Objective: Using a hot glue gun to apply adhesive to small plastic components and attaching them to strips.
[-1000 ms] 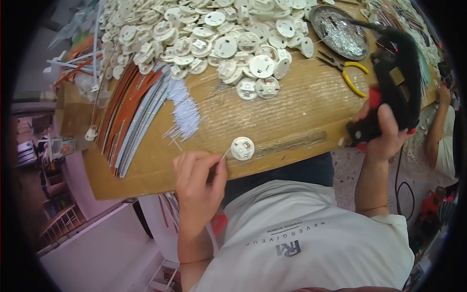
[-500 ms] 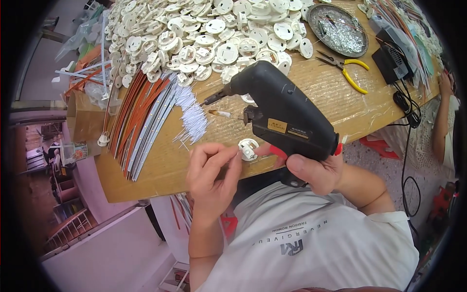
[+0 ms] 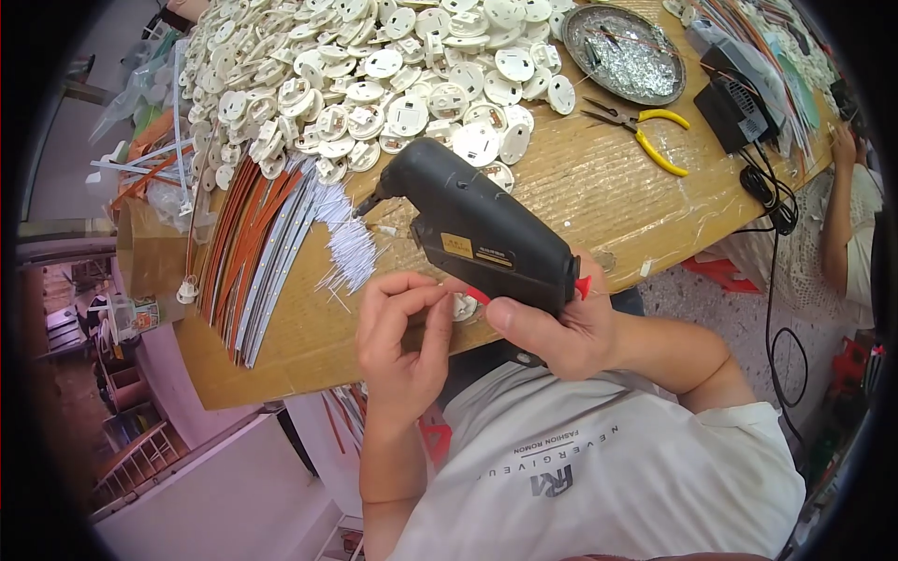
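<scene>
My right hand [image 3: 566, 337] grips a black soldering gun [image 3: 486, 234] with a red trigger, thumb along its near side. The gun's tip points left, over a bundle of short white wires [image 3: 348, 241]. My left hand [image 3: 402, 327] is closed, its thumb and fingertips pinched together beside the gun's underside. Whatever lies in that pinch is too small or hidden to name. A round white plastic disc [image 3: 464, 307] shows partly between the two hands, mostly covered by the gun and fingers.
Many similar white discs [image 3: 383, 64] are heaped along the far side of the table. Orange and white strips [image 3: 253, 252] lie left of the wires. Yellow-handled pliers [image 3: 664, 157], a round metal tray [image 3: 645, 100] of shiny bits and a black box [image 3: 734, 110] with cables are at right.
My right hand and the soldering gun have moved left, closer to my left hand, and now cover more of the disc. The whole view has shifted slightly.
</scene>
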`<state>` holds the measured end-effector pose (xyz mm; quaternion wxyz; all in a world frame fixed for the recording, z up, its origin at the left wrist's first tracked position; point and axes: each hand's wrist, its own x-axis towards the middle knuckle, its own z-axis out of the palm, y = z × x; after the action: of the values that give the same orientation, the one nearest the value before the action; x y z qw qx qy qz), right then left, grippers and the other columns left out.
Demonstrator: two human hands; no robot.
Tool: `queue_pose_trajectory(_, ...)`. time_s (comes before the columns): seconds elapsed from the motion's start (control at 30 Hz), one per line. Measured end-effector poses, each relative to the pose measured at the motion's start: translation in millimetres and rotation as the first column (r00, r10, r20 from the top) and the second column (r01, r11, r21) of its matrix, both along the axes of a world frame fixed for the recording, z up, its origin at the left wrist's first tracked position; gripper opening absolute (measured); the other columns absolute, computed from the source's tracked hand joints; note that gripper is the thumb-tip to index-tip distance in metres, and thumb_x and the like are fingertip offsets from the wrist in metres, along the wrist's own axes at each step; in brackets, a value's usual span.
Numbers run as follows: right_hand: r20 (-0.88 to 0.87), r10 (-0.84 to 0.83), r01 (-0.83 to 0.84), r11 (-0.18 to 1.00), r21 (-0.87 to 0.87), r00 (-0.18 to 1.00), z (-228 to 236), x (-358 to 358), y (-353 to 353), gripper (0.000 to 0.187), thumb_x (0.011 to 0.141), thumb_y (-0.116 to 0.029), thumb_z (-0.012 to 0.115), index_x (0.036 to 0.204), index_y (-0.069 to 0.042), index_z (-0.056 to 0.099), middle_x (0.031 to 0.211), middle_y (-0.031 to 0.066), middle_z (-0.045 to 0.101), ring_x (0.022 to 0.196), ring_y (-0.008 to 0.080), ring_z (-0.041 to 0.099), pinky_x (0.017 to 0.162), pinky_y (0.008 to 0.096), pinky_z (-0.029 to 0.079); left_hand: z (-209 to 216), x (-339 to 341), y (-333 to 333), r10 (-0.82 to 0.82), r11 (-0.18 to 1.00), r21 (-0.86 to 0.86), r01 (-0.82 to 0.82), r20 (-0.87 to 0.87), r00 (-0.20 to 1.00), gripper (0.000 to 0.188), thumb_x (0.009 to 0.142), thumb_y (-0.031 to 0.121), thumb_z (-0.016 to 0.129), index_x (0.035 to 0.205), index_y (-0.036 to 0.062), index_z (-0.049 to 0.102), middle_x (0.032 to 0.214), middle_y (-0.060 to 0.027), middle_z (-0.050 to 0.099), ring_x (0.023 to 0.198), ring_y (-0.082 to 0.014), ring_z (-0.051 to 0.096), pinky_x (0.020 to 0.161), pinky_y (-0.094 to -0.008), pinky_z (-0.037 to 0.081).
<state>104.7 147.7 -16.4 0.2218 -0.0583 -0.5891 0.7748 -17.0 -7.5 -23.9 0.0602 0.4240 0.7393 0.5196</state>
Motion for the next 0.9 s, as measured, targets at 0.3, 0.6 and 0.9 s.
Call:
queue_pose_trajectory(0.3, 0.148, 0.005, 0.022, 0.984, -0.178, 0.989, 10, 7, 11, 0.026, 0.100, -0.006, 0.066, 0.125, 0.003, 0.066, 0.098, 0.0011, 0.070, 0.082, 0.0032, 0.060, 0.068, 0.0236, 0.050, 7, -2, 0, 0.004, 0.999, -0.039, 0.000, 0.105, 0.995, 0.010, 0.087, -0.007, 0.075, 0.094, -0.0030, 0.070, 0.106, -0.0113, 0.065, 0.089, -0.0164, 0.066, 0.075, -0.0271, 0.055)
queue_pose_trajectory(0.6, 0.253, -0.047, 0.057, 0.998, -0.032, 0.966, 14, 33, 23, 0.049, 0.100, -0.015, 0.049, 0.145, 0.006, 0.052, 0.126, 0.0212, 0.071, 0.110, 0.0214, 0.069, 0.093, 0.0335, 0.057, 28, -8, 9, 0.017, 0.974, -0.221, 0.047, 0.279, 0.960, 0.010, 0.085, -0.012, 0.070, 0.090, -0.0041, 0.066, 0.107, -0.0083, 0.062, 0.093, -0.0120, 0.058, 0.083, -0.0249, 0.048)
queue_pose_trajectory(0.9, 0.282, -0.008, 0.028, 0.997, -0.069, 0.959, 8, 41, 31, 0.049, 0.099, -0.019, 0.053, 0.140, 0.007, 0.055, 0.122, 0.0217, 0.072, 0.110, 0.0239, 0.069, 0.092, 0.0341, 0.058, 29, -9, 8, 0.011, 0.970, -0.236, 0.054, 0.266, 0.964, 0.009, 0.087, -0.012, 0.068, 0.090, -0.0040, 0.065, 0.106, -0.0074, 0.063, 0.092, -0.0106, 0.059, 0.082, -0.0236, 0.047)
